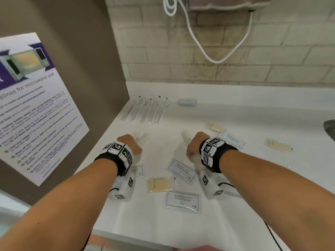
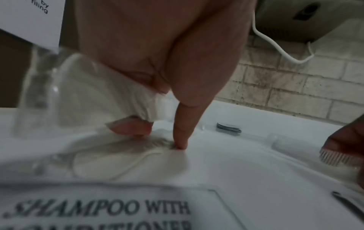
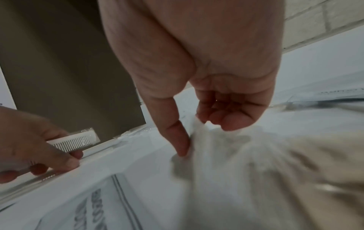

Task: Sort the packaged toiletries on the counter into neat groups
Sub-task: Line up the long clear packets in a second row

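Each hand had a wrapped comb in it. The left comb (image 3: pixel 74 142) ran up and away from the left hand (image 1: pixel 129 144), its free end aimed at the row of wrapped long items (image 1: pixel 146 110) straight ahead, well beyond the knuckles; fingers curled round its near end, the thumb pointing down at the counter (image 1: pixel 235 113). The right comb (image 1: pixel 186 137) lay likewise in the right hand (image 1: pixel 196 144), thumb and curled fingers pinching its crinkled wrap, tip pointing forward. Judging by this, the left hand was nearer that row. Shampoo sachets (image 1: pixel 182 201) and a yellow soap packet (image 1: pixel 159 184) lay scattered just behind both wrists; more sachets and soaps lay off to the right hand's outer side, and a small stack of flat packets (image 1: pixel 187 102) sat ahead between the two.
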